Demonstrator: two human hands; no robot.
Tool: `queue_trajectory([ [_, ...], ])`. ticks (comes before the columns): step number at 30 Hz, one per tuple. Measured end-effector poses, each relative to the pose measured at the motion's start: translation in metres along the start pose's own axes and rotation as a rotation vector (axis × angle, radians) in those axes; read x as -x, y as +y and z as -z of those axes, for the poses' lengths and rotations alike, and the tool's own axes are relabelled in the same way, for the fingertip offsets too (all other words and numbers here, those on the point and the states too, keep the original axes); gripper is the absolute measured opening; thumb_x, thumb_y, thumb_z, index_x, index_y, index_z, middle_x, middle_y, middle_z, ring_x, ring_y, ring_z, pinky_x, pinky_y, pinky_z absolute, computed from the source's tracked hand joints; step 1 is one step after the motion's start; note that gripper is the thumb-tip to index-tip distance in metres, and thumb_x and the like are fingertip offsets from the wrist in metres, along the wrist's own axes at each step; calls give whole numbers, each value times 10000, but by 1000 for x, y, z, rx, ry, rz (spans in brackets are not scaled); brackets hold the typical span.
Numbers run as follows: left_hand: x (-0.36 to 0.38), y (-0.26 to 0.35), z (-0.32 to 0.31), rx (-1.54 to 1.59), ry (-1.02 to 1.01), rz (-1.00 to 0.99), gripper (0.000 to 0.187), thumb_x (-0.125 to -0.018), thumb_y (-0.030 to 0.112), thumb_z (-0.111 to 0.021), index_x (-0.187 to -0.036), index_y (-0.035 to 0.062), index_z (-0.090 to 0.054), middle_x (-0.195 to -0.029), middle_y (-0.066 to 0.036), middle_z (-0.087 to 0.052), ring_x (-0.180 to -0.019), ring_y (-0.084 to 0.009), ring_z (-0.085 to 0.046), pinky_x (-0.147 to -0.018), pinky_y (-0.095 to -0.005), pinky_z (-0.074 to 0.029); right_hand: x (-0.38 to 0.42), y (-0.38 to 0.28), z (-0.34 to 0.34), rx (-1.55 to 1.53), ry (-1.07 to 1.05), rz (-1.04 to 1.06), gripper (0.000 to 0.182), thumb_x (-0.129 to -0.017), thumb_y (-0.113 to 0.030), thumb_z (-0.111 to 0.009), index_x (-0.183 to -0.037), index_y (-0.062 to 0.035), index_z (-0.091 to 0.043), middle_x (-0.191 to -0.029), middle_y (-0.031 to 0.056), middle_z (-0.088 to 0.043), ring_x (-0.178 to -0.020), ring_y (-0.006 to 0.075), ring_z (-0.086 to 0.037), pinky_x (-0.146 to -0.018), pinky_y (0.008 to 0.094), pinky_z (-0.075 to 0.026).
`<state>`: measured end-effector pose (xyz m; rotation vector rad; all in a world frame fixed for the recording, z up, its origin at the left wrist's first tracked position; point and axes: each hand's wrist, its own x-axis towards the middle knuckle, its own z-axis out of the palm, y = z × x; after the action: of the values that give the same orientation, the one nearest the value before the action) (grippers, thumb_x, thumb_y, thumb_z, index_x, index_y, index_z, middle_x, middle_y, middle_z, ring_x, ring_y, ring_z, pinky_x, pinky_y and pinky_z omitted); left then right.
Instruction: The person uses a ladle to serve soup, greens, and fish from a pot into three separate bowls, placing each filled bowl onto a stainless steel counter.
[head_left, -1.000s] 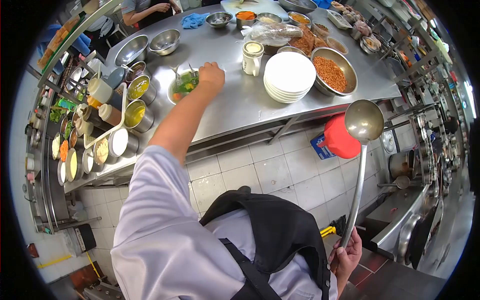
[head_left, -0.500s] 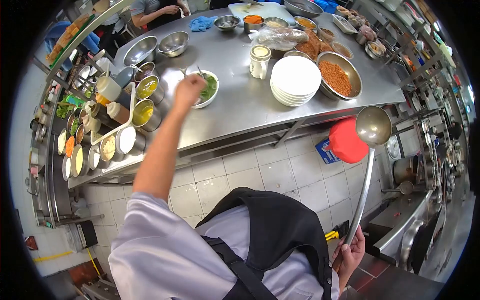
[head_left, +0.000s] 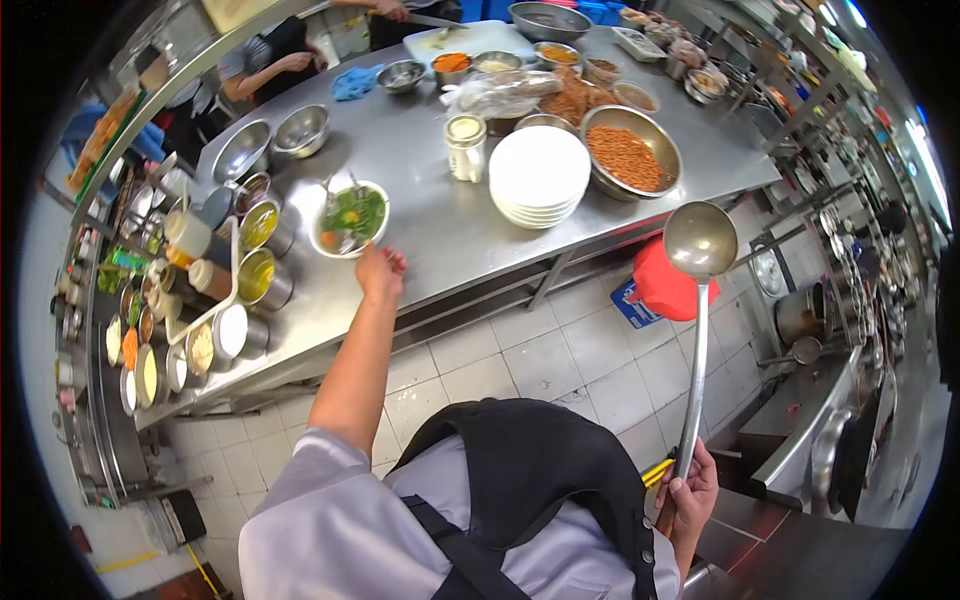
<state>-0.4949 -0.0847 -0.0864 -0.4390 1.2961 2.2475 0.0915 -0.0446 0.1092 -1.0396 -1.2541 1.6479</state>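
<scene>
My left hand (head_left: 380, 271) is at the near rim of a white bowl (head_left: 322, 243), its fingers loosely apart and nothing visible in them. The bowl holds green leaves (head_left: 362, 212) and a bit of orange, and spoon-like metal utensils lean in it. On the other side, my right hand (head_left: 690, 488) is closed around the lower handle of a long metal ladle (head_left: 698, 345). The ladle's scoop points up and away from me, beyond the table's front edge.
White plates (head_left: 540, 170) are stacked beside a white mug (head_left: 465, 150) and a metal bowl of reddish-brown pieces (head_left: 625, 155). Pots of yellow liquid (head_left: 257, 277) and squeeze bottles (head_left: 208, 278) line the left. A red stool (head_left: 668, 285) stands below; other people work across the table.
My left hand has moved from above the bowl down to its near rim. The view has shifted, and the ladle stands more upright in it, still in my right hand.
</scene>
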Motion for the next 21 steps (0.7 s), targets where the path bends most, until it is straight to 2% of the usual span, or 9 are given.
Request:
queue_trajectory([
  [3, 38, 2, -29, 42, 89, 30, 345, -992, 356, -534, -1197, 94, -445, -891, -83, -548, -661, -212, -564, -508, -335, -472, -8, 7, 20, -12, -18, -9, 655, -818, -14, -655, -1421, 3, -402, -844, 138, -627, -550, 138, -584, -472, 228, -507],
  [5, 58, -3, -63, -390, -156, -52, 345, -970, 357, -569, -1168, 81, -506, -920, -80, -571, -698, -197, -576, -520, -329, -466, -19, 8, 29, 1, -36, -13, 648, -819, -1, -646, -1419, 8, -402, -856, 141, -624, -583, 138, -593, -472, 231, -510],
  [6, 48, -10, -87, -540, -265, -149, 371, -926, 342, -622, -1125, 36, -556, -987, -121, -607, -785, -253, -610, -610, -373, -502, -23, 8, 34, -11, -38, -22, 646, -820, 18, -637, -1419, 20, -398, -888, 140, -621, -633, 136, -603, -475, 233, -516],
  [8, 40, -12, -184, -1175, -426, -1041, 397, -887, 315, -661, -1108, -1, -565, -1041, -176, -628, -914, -330, -626, -755, -431, -523, -37, 7, 49, -18, -4, -26, 642, -812, 10, -637, -1408, 28, -402, -874, 146, -620, -611, 142, -597, -471, 238, -517],
  [10, 39, -20, -236, -1484, -310, -1282, 446, -836, 289, -710, -1142, 4, -554, -1082, -217, -632, -1022, -387, -612, -882, -468, -502, -48, 9, 64, -23, 26, -48, 642, -793, 28, -618, -1401, 30, -410, -862, 150, -618, -603, 139, -593, -474, 238, -515],
  [11, 38, -21, -254, -1478, -318, -1297, 446, -836, 289, -710, -1142, 4, -554, -1082, -217, -632, -1022, -387, -612, -882, -468, -502, -51, 8, 72, -31, 32, -37, 642, -793, 28, -618, -1401, 30, -410, -862, 150, -618, -603, 139, -593, -474, 238, -515],
  [13, 20, -20, -278, -1836, -354, -1041, 466, -807, 280, -740, -1156, 31, -555, -1106, -213, -636, -1056, -383, -620, -886, -491, -507, -56, 5, 84, 1, 56, -74, 640, -794, 37, -621, -1400, 28, -417, -859, 128, -619, -623, 132, -595, -489, 224, -510],
  [15, -3, -15, -289, -1956, -336, -911, 464, -783, 229, -751, -1162, 40, -561, -1085, -210, -668, -1035, -378, -640, -869, -489, -518, -55, -3, 94, 4, 50, -104, 630, -797, 48, -620, -1395, 37, -421, -879, 107, -622, -683, 123, -606, -505, 217, -507],
  [21, -19, 16, -303, -2080, -641, -998, 373, -754, 170, -755, -1067, 8, -631, -1088, -220, -670, -1063, -370, -629, -916, -444, -492, -42, 13, 113, -16, 114, -103, 650, -803, 97, -602, -1419, 32, -404, -932, 79, -592, -724, 102, -582, -573, 218, -504],
])
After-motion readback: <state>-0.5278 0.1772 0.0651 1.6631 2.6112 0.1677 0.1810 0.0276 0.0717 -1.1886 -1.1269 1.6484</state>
